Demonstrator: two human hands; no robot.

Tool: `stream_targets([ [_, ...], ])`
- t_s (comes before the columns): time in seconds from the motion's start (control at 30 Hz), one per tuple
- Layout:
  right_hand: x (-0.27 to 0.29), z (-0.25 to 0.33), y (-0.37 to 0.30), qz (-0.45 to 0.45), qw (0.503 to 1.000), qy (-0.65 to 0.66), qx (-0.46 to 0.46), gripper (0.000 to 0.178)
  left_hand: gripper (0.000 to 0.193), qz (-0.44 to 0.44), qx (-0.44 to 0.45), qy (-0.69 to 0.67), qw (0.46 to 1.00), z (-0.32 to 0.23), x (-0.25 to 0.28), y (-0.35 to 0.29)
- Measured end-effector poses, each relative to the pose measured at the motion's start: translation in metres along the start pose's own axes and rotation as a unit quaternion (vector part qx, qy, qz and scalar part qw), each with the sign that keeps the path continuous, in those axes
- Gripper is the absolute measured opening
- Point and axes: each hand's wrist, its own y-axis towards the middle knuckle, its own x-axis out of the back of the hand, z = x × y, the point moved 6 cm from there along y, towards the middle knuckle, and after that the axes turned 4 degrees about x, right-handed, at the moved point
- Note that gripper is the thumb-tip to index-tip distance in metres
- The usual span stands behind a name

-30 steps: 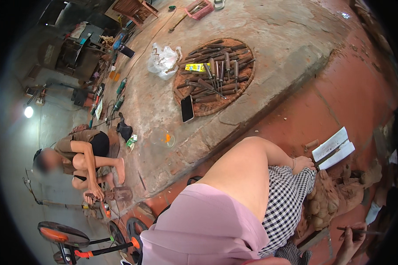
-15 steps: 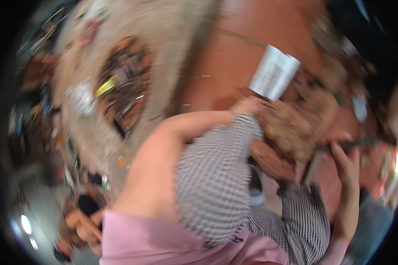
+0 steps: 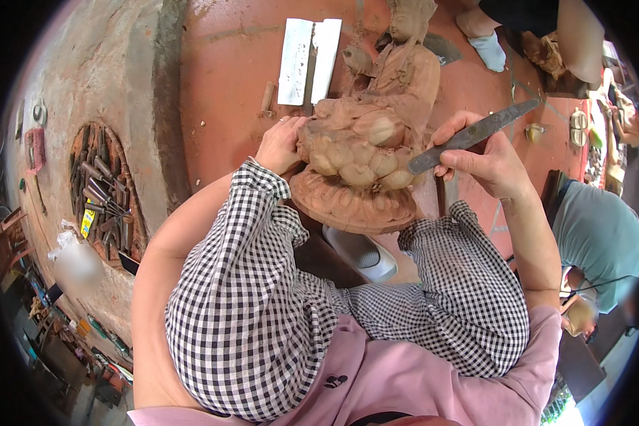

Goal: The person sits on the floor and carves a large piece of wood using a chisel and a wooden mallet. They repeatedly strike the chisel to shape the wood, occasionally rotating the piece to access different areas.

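A reddish-brown carved statue [image 3: 405, 96], a seated figure on a lotus base, stands between my knees, tilted to the left toward its foot. My left hand [image 3: 280, 144] grips the left side of the lotus base [image 3: 362, 153], its fingers curled and partly hidden. To the right of the statue, my right hand [image 3: 493, 160] is closed around a flat dark file [image 3: 476, 135]. One rounded end of the file is beside the petals, and the other points up to the right. Whether it touches the wood I cannot tell.
A white folded sheet [image 3: 295, 60] with a dark strip lies beyond my left hand. At left, a round basket [image 3: 136, 213] holds several carving tools on a raised concrete ledge [image 3: 145, 71]. Another person's socked foot [image 3: 488, 51] is at the upper right; a person in green [image 3: 596, 227] is at right.
The view has swung right and steadied, so the statue's upper figure now shows. My right hand has come up beside the lotus base with the file. My left hand remains at the base.
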Motion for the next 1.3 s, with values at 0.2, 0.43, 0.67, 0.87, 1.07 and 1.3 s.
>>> stream_targets([
  [0.2, -0.005, -0.011, -0.003, 0.006, 1.000, 0.007, -0.019, 0.020, 0.048, -0.004, 0.009, -0.016, 1.000, -0.007, 0.011, 0.002],
  [0.43, -0.030, -0.013, 0.002, 0.119, 0.982, -0.147, 0.000, 0.014, 0.050, 0.029, 0.060, -0.043, 0.997, -0.015, 0.014, 0.006],
  [0.67, -0.059, 0.015, 0.020, 0.254, 0.886, -0.337, 0.193, 0.014, 0.046, 0.021, 0.040, -0.018, 0.999, 0.012, -0.005, 0.003],
  [0.87, -0.080, 0.006, 0.038, 0.291, 0.800, -0.411, 0.325, 0.015, 0.051, 0.022, 0.049, -0.040, 0.998, 0.000, 0.002, 0.005],
  [1.07, -0.101, 0.016, 0.044, 0.341, 0.791, -0.450, 0.237, 0.018, 0.051, 0.016, 0.014, -0.011, 1.000, 0.008, -0.002, 0.002],
  [1.3, -0.095, 0.014, 0.049, 0.342, 0.789, -0.443, 0.253, 0.018, 0.047, 0.009, 0.012, -0.015, 1.000, 0.009, -0.002, 0.004],
])
